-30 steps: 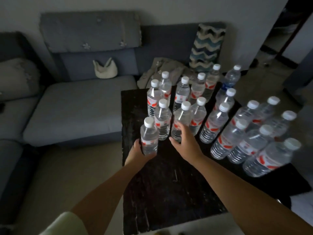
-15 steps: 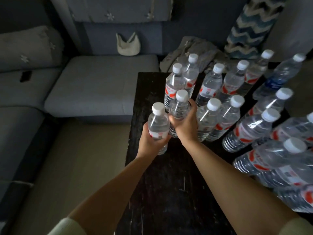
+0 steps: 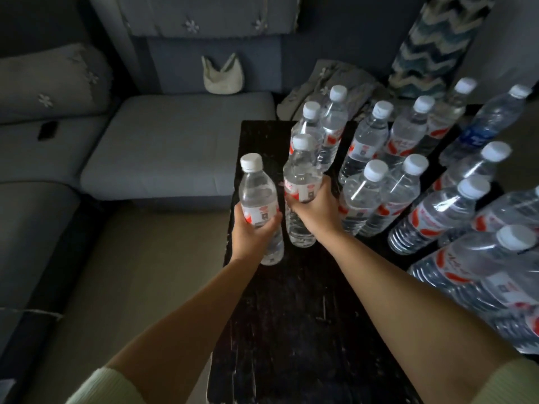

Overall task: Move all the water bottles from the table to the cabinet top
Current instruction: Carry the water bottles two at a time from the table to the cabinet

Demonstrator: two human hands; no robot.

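My left hand [image 3: 253,233] grips a clear water bottle [image 3: 258,191] with a white cap and red label, near the left edge of the dark table [image 3: 291,330]. My right hand [image 3: 316,209] is wrapped around a second water bottle [image 3: 300,173] just to its right. Both bottles are upright. Several more bottles [image 3: 367,196] with white caps stand in rows on the table behind and to the right, one of them with a blue label [image 3: 481,132]. The cabinet is not in view.
A grey sofa [image 3: 175,147] runs along the left and back, with a small pale bag [image 3: 223,77] on it and a dark phone [image 3: 48,130]. A zigzag cushion [image 3: 431,45] and crumpled cloth [image 3: 329,80] lie behind the table. Beige floor [image 3: 140,272] lies left of the table.
Both hands have closed on their bottles and drawn them toward me, apart from the group. The view has shifted closer and further down.
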